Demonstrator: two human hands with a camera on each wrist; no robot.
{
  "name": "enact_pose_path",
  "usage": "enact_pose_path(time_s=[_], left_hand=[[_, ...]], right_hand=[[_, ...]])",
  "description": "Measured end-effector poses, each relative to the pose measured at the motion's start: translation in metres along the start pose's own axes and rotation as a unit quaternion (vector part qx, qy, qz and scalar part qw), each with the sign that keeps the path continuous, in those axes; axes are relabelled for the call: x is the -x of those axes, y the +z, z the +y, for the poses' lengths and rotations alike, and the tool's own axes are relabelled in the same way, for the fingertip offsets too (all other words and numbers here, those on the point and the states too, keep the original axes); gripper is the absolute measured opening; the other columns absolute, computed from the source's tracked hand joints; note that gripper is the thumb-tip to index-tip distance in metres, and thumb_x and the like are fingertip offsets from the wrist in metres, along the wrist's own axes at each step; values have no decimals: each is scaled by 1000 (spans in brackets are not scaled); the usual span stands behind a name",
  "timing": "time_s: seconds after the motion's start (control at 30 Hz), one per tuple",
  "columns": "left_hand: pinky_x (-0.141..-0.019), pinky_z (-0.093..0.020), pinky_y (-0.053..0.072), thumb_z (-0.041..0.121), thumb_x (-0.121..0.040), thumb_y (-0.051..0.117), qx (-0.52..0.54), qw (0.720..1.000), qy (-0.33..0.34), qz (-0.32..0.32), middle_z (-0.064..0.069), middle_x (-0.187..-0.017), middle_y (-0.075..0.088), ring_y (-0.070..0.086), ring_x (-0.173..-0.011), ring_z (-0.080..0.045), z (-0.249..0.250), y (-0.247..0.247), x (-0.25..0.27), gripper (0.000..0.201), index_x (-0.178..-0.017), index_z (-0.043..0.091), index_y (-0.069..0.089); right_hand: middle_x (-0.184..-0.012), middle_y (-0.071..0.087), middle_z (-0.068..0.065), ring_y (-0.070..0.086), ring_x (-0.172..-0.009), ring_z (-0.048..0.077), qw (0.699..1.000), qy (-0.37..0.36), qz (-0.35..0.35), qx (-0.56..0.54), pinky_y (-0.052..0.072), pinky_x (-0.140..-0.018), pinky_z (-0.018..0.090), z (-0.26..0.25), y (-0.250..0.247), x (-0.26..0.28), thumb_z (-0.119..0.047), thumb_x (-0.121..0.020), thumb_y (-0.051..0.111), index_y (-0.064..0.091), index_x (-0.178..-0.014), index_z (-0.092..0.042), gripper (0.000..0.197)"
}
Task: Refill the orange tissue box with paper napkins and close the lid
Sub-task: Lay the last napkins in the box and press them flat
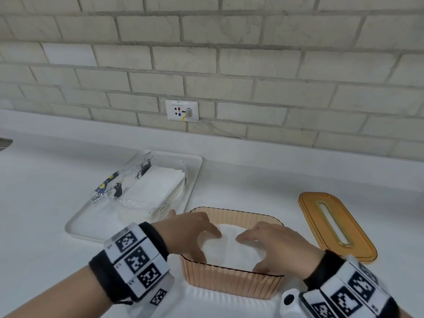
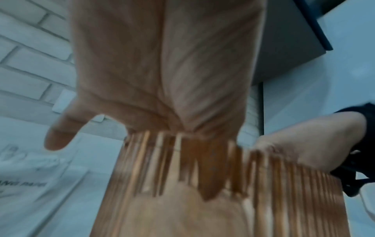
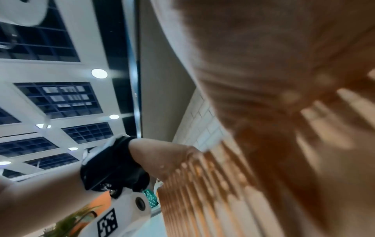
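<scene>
The orange ribbed tissue box [image 1: 229, 283] stands open on the white counter in front of me. A white stack of paper napkins [image 1: 231, 251] lies inside it. My left hand [image 1: 206, 239] reaches in from the left and my right hand [image 1: 254, 249] from the right. Both rest with spread fingers on top of the stack. The orange lid [image 1: 339, 228], with its slot, lies flat to the right of the box. The left wrist view shows my palm [image 2: 162, 80], with the fingers behind the box wall [image 2: 202, 216]. The right wrist view is blurred, showing hand [image 3: 263, 64] and wall [image 3: 202, 200].
A white tray [image 1: 78, 226] left of the box holds an opened napkin package [image 1: 146, 187] with more napkins. Behind is a brick wall with a socket [image 1: 182, 110] and a cable. A dark sink edge [image 1: 4, 143] shows at far left.
</scene>
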State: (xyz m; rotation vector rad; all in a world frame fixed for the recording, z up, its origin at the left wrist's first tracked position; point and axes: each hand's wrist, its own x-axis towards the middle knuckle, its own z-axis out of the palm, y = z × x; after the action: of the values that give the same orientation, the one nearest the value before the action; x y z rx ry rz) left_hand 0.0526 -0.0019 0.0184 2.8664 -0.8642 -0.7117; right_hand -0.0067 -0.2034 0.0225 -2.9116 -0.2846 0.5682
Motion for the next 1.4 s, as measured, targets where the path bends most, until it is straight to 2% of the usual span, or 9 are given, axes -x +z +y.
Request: enact_pose_path(time_s=[0.23, 0.37, 0.47, 0.57, 0.63, 0.77, 0.9, 1.13, 1.4], left_hand=[[-108, -46, 25, 35, -84, 68, -27, 999, 10, 22, 11, -127, 50, 49, -115, -10, 5, -4, -4, 47, -128, 38, 51], [-94, -35, 44, 36, -93, 54, 25, 971, 38, 236, 17, -101, 60, 54, -85, 0, -12, -31, 1, 22, -115, 35, 61], [-82, -32, 48, 25, -94, 53, 21, 935, -43, 352, 9, -98, 63, 53, -76, -7, -39, -42, -9, 18, -107, 26, 65], [-90, -35, 47, 27, -94, 54, 47, 939, -187, 285, -7, -119, 59, 57, -99, -20, -77, -37, -30, 27, -116, 13, 61], [-92, -35, 47, 35, -93, 55, 42, 945, -242, 216, -10, -126, 55, 55, -113, -23, -96, -29, -43, 38, -118, 7, 57], [-89, -36, 48, 48, -86, 60, 22, 936, -300, 182, -8, -125, 49, 51, -113, -24, -108, -12, -57, 52, -120, 9, 53], [-91, -38, 45, 33, -91, 54, 19, 929, -313, 199, -10, -129, 45, 44, -120, -28, -110, -8, -64, 40, -122, 9, 50], [-88, -37, 48, 20, -98, 34, 42, 930, -294, 214, -18, -119, 54, 56, -107, -31, -120, -12, -66, 33, -109, -1, 57], [-86, -35, 46, 8, -94, 39, 3, 928, -310, 209, -12, -124, 48, 52, -112, -27, -116, -8, -66, 27, -117, 6, 52]], right_hand=[[-127, 44, -11, 45, -119, 16, 999, 15, 22, 27, 26, -105, 52, -1, 3, 2, -40, -83, 64, 41, -132, -45, 55], [-109, 49, -17, 46, -101, 4, 972, 13, 204, -117, 41, -94, 34, 7, -2, 10, -40, -88, 57, 50, -121, -42, 33], [-109, 44, -12, 45, -105, 9, 945, 66, 270, -172, 44, -93, 37, 21, 6, -2, -36, -94, 48, 50, -122, -34, 29], [-116, 49, -2, 49, -105, 14, 938, 110, 205, -257, 42, -93, 33, 31, 18, -20, -36, -99, 36, 50, -120, -24, 28], [-108, 58, 4, 53, -97, 16, 922, 103, 171, -331, 39, -80, 25, 31, 23, -24, -33, -101, 30, 53, -111, -16, 31], [-92, 63, 7, 58, -88, 18, 911, 95, 200, -348, 42, -76, 29, 33, 28, -27, -34, -101, 27, 55, -92, -14, 36], [-83, 61, 3, 58, -80, 15, 915, 97, 216, -328, 43, -74, 29, 34, 31, -29, -35, -101, 27, 52, -85, -17, 35], [-80, 60, 2, 56, -78, 16, 916, 97, 237, -310, 42, -73, 31, 32, 31, -28, -34, -101, 26, 51, -85, -14, 36], [-80, 60, 0, 57, -79, 15, 918, 96, 241, -300, 44, -75, 32, 33, 33, -28, -34, -101, 27, 52, -87, -14, 35]])
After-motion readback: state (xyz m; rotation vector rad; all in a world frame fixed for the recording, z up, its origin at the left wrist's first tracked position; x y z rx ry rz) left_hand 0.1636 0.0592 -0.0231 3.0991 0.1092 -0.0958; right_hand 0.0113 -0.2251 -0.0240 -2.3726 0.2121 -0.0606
